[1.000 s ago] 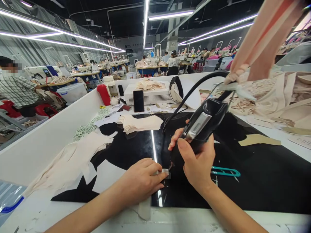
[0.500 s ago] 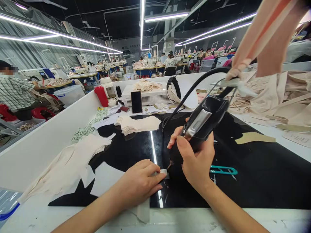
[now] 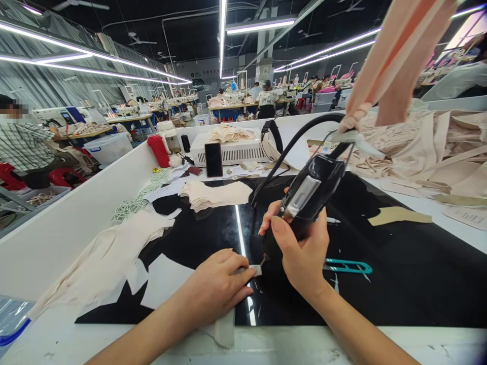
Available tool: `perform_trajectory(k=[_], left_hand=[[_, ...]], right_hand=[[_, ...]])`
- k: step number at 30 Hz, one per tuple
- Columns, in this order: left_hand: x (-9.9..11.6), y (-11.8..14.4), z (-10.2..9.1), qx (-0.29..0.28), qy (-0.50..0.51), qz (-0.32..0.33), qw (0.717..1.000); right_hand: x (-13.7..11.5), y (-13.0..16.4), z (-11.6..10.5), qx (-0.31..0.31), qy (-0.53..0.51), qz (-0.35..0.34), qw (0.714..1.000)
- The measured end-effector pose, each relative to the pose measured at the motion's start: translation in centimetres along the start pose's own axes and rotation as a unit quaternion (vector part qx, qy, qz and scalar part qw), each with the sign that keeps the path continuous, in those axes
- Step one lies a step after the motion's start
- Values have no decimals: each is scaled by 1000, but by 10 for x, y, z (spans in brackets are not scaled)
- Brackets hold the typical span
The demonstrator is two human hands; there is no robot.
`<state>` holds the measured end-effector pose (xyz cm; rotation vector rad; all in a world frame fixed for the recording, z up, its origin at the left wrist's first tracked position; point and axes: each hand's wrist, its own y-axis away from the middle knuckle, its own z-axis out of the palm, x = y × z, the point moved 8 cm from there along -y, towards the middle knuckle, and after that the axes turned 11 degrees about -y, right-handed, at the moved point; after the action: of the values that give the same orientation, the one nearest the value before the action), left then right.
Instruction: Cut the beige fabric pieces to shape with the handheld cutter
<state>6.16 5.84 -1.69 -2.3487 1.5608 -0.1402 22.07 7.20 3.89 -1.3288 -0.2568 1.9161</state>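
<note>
My right hand [image 3: 304,253] is closed around a black corded hand tool [image 3: 321,185] with a silver plate on its side. The tool is tilted, and its thin tip points down close to the end of a pale strip [image 3: 258,270]. Fingers bent together, my left hand [image 3: 220,284] presses this strip onto the black mat [image 3: 399,289]. The strip's other end comes out below the left palm at the mat's front edge. Right of my right hand lies a pair of teal thread snips [image 3: 353,266]. A knotted pink cloth band [image 3: 384,66] holds up the tool's upper end.
Stacked cream fabric pieces [image 3: 218,194] lie behind my hands, before a phone [image 3: 213,159] and a white vented box [image 3: 243,154]. Fabric heaps [image 3: 429,147] fill the right side; more fabric [image 3: 99,261] lies left. A low white wall [image 3: 76,228] edges the table. Co-workers sit beyond.
My right hand and the tool have shifted slightly left, bringing the tip to the strip's end. The pink band has swung left too. My left hand stays nearly in place.
</note>
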Motion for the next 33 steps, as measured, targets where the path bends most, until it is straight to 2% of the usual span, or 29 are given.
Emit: perform_trajectory(k=[19,33], left_hand=[[-2,2,2,1,-10,-4,1000],[-1,1,0,-7,-5,-4,1000]], right_hand=[[0,-1,0,-2,-7,-13,1000],[-1,0,1,8,-10,1,1000]])
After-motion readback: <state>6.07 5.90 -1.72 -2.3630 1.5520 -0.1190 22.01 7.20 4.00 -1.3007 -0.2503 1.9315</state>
